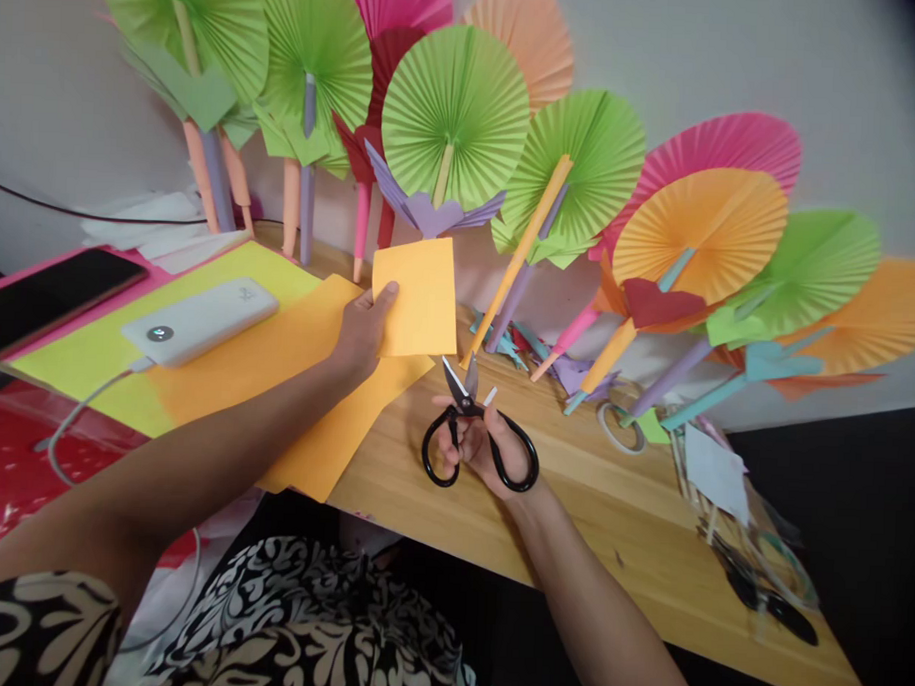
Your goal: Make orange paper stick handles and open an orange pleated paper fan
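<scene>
An orange square of paper [418, 298] is pinched at its left edge in my left hand [364, 330], thumb on the front face. Just below the square's lower right corner, black-handled scissors [466, 403] point upward with their blades apart. My right hand [495, 449] has its fingers through the scissor loops. A thin white strip [490, 395] shows beside the right thumb; whether it is held cannot be made out. Larger orange sheets [349, 429] lie on the table under my left arm.
Folded paper fans [457, 113] on rolled paper sticks lean along the wall. A white power bank [203, 319] with a cable and a dark phone [61, 299] rest on coloured sheets at left. Paper scraps, a tape ring [620, 429] and another pair of scissors [771, 599] lie rightward on the wooden table [573, 487].
</scene>
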Available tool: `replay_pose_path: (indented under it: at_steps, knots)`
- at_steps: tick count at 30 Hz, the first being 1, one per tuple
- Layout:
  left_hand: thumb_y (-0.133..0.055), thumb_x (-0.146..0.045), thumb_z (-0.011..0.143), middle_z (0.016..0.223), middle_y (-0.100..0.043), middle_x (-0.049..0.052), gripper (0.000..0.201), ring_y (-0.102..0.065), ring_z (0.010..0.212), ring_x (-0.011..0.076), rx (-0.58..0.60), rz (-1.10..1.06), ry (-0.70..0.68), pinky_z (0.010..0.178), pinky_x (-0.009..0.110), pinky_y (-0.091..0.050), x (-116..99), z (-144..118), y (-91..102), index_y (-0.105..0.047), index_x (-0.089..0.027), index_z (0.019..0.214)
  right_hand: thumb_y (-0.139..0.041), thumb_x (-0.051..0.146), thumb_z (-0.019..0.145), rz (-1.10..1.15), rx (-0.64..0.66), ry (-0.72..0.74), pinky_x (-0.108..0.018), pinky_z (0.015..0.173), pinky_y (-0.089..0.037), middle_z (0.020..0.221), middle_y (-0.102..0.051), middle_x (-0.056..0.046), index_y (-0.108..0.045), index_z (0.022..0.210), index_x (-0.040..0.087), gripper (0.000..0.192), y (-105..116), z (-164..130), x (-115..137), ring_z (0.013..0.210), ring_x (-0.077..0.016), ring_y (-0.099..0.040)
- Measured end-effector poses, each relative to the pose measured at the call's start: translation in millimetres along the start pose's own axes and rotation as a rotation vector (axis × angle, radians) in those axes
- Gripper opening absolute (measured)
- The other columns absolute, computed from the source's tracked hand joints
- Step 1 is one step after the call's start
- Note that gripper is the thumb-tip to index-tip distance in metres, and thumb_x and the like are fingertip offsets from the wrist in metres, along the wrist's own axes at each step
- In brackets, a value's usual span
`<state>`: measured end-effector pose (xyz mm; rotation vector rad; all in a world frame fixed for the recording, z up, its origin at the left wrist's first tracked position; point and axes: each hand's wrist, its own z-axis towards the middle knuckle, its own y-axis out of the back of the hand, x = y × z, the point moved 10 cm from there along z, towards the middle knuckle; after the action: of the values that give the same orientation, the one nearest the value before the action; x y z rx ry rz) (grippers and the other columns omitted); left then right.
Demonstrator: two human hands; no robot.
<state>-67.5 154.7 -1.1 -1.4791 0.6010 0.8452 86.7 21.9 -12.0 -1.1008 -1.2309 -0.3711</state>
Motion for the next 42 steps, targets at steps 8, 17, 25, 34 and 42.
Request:
replay_pose_path:
  at_steps: [8,17,25,34,42]
  knots:
    - [-0.082,-0.050,0.074,0.098,-0.079,0.013,0.045,-0.072,0.109,0.0297,0.013,0.009,0.013,0.095,0.039,-0.059,1.9,-1.2,-0.5,-0.070,-0.013,0.096,-0.062,0.072,0.085,-0.039,-0.034,0.005,-0.037,0.056,-0.058,0.073,-0.067,-0.005,-0.071,0.119,0.016,0.066,5.5,1.1,-0.7,0.063,-0.0197,-0.061]
    - [-0.082,-0.050,0.075,0.096,-0.079,0.013,0.045,-0.073,0.108,0.0295,-0.015,0.009,0.011,0.095,0.039,-0.059,0.8,0.3,2.1,-0.069,-0.012,0.096,-0.063,0.070,0.086,-0.033,-0.025,0.003,-0.035,0.054,-0.057,0.071,-0.067,-0.004,-0.071,0.122,0.017,0.065,4.7,1.4,-2.3,0.061,-0.0182,-0.061]
    - [-0.082,-0.051,0.075,0.095,-0.079,0.012,0.046,-0.073,0.106,0.0291,-0.015,0.026,0.004,0.094,0.039,-0.060,2.9,1.6,3.7,-0.069,-0.013,0.097,-0.061,0.070,0.087,-0.047,-0.038,0.005,-0.035,0.056,-0.058,0.074,-0.067,-0.005,-0.069,0.127,0.016,0.067,6.4,-0.6,-1.8,0.064,-0.0185,-0.062]
    - [-0.083,-0.051,0.074,0.095,-0.079,0.012,0.045,-0.074,0.105,0.0290,-0.011,0.023,0.009,0.093,0.039,-0.060,4.4,1.9,3.8,-0.069,-0.013,0.095,-0.062,0.070,0.086,-0.038,-0.043,0.007,-0.035,0.056,-0.058,0.072,-0.066,-0.005,-0.070,0.124,0.017,0.066,5.5,0.7,-0.8,0.063,-0.0193,-0.062]
    - [-0.087,-0.046,0.069,0.099,-0.079,0.013,0.047,-0.073,0.106,0.0315,0.077,0.027,-0.007,0.094,0.042,-0.060,2.0,-8.5,-10.8,-0.070,-0.013,0.099,-0.064,0.072,0.083,-0.019,-0.079,0.009,-0.037,0.057,-0.057,0.070,-0.066,-0.004,-0.071,0.121,0.017,0.068,7.2,2.6,1.8,0.065,-0.0207,-0.063]
